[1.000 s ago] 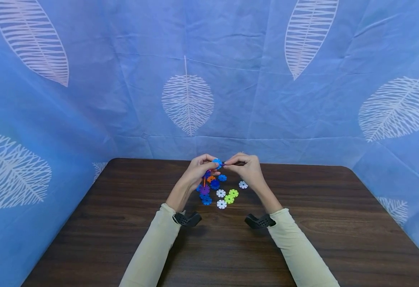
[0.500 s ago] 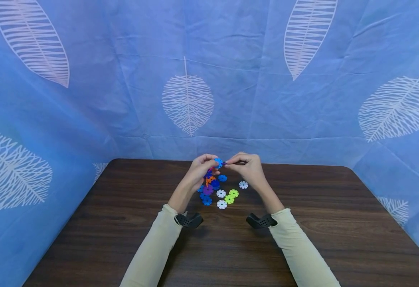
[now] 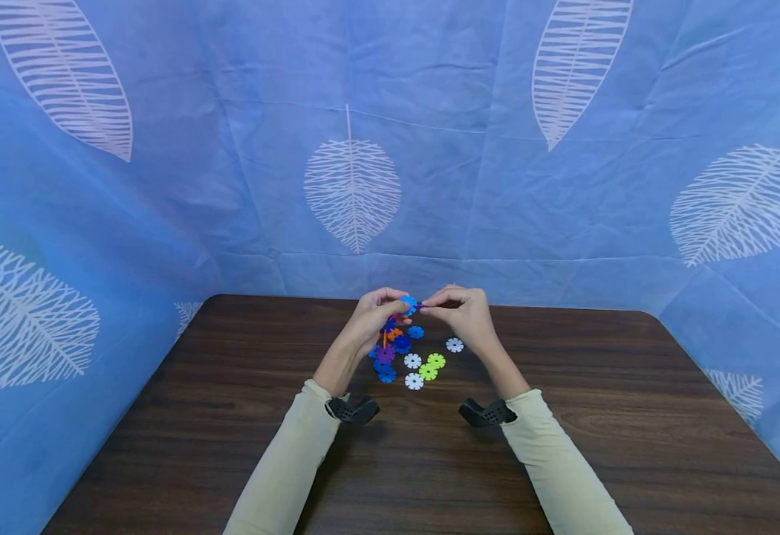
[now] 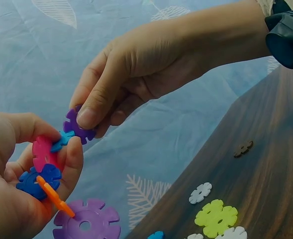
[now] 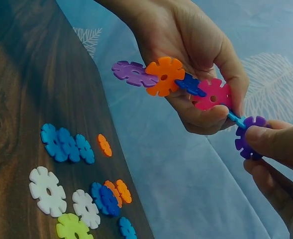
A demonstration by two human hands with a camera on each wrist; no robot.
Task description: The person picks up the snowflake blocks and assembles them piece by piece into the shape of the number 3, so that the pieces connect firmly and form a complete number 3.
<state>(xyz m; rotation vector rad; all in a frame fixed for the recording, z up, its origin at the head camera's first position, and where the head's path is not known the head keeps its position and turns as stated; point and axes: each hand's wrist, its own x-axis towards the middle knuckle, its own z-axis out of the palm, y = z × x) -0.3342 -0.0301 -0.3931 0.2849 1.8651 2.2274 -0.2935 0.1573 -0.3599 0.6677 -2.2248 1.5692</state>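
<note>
A chain of interlocking snowflake discs hangs from my left hand (image 3: pixel 365 321). In the right wrist view it runs from a purple disc (image 5: pixel 129 72) through an orange disc (image 5: pixel 165 69), a dark blue disc (image 5: pixel 190 84) and a pink disc (image 5: pixel 212 92) to a light blue disc (image 5: pixel 234 118). The left thumb and fingers pinch the chain near the pink and light blue discs. My right hand (image 3: pixel 465 312) pinches a violet disc (image 4: pixel 72 121) between thumb and fingers. Its edge meets the light blue disc; how deep the slots sit is hidden.
Loose discs lie on the dark wooden table (image 3: pixel 564 416) below the hands: white discs (image 3: pixel 414 381), yellow-green discs (image 3: pixel 428 371), blue discs (image 3: pixel 386 374) and orange discs (image 5: pixel 104 145). Blue leaf-print cloth (image 3: pixel 430 186) hangs behind the table's far edge.
The hanging end of the chain swings slightly right and back. Both hands stay almost in place, holding the violet and light blue discs together throughout.
</note>
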